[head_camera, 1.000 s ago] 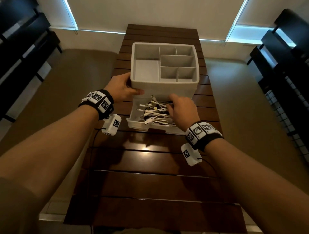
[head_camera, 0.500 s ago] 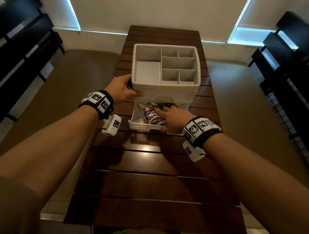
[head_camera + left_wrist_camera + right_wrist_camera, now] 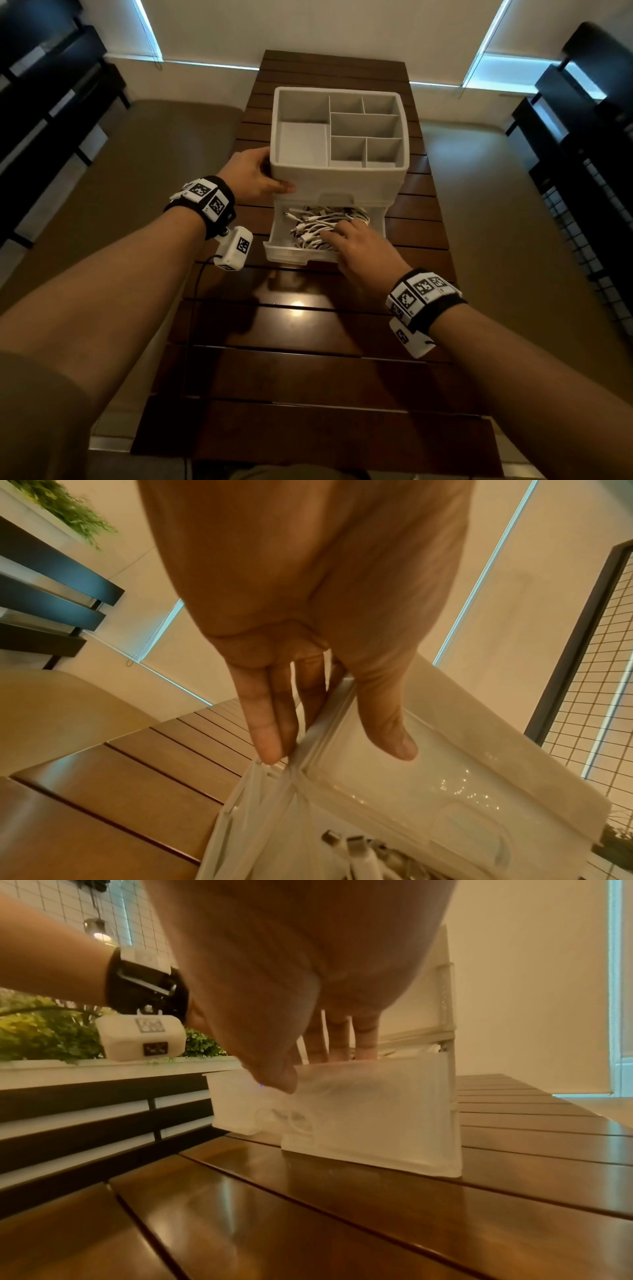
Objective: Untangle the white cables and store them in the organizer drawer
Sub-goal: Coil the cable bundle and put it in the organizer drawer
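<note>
The white organizer (image 3: pixel 342 181) stands on the slatted wooden table (image 3: pixel 308 359), its clear drawer (image 3: pixel 284 251) pulled out toward me. A bundle of white cables (image 3: pixel 318 222) lies inside the drawer. My left hand (image 3: pixel 270 178) grips the organizer's front left corner, with the thumb on the front and the fingers along the side, as the left wrist view shows for the left hand (image 3: pixel 335 748) and organizer (image 3: pixel 462 764). My right hand (image 3: pixel 346 236) lies over the drawer's front right. Its straight fingers reach over the rim onto the cables. In the right wrist view the right hand's (image 3: pixel 308 1069) thumb touches the drawer (image 3: pixel 369 1123) front.
The organizer's top tray has several empty compartments (image 3: pixel 363 126). Dark slatted benches (image 3: pixel 51 102) flank the table on both sides, and a wire grid (image 3: pixel 582 222) stands at the right. A thin black wire (image 3: pixel 197 291) runs from my left wrist camera across the table.
My right hand has drawn back from deep among the cables to the drawer's front right edge. The cables now lie bunched further in, and the drawer sits slightly further in. The left hand kept its hold.
</note>
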{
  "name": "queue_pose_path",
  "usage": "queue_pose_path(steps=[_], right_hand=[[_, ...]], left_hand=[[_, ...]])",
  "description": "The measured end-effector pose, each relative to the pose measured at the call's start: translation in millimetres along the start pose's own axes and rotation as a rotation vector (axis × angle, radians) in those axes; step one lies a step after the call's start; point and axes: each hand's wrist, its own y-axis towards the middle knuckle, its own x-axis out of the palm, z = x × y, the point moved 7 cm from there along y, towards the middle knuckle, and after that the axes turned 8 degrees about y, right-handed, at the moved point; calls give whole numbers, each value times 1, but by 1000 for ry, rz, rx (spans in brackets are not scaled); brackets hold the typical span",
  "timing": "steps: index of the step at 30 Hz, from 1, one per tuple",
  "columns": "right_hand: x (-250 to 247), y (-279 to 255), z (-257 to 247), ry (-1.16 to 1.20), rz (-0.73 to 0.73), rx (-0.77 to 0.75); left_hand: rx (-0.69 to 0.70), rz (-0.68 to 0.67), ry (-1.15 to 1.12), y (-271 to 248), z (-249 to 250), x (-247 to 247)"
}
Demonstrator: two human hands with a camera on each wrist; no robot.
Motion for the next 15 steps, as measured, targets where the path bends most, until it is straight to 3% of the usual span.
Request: queue_pose_path(steps=[8,11,15], right_hand=[[9,26,29,-42,-246,168],[-1,21,24,4,-143,112],[-19,9,16,-20,140,18]], left_hand=[[2,-14,-59,-2,-5,0],[12,-20,-54,-3,-5,2],[11,-1,-57,-3,-5,1]])
